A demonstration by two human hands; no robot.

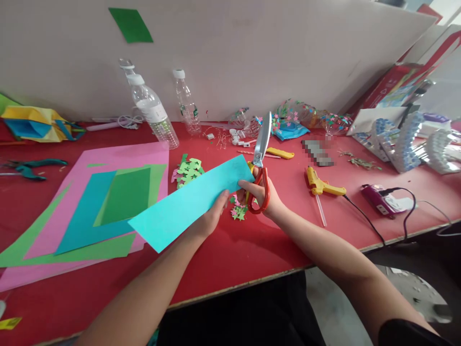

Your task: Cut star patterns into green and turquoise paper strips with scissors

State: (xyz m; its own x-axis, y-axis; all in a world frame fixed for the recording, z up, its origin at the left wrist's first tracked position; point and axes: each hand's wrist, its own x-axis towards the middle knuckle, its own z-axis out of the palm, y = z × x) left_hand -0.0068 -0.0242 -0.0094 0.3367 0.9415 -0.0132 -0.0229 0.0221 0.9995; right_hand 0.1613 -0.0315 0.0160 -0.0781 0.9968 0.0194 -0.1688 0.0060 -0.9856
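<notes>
A long turquoise paper strip [190, 204] is tilted up over the table. My left hand [212, 214] pinches its lower edge, thumb on the face and fingers hidden behind. Red-handled scissors [264, 144] hang in my right hand [264, 194], blades together and pointing up. The right thumb also presses on the strip's right end; something yellow shows by these fingers, its kind unclear. Below the right hand lies a small pile of green and pink paper stars [238, 211]. Behind the strip are green paper cut-outs [189, 170], partly covered.
Coloured paper sheets [122, 197] are stacked on the left, near green-handled pliers [39, 166]. Plastic bottles [154, 113] stand by the wall. To the right lie a yellow glue gun [322, 185], a purple power strip [383, 199] with cables, and a yellow cutter [280, 153].
</notes>
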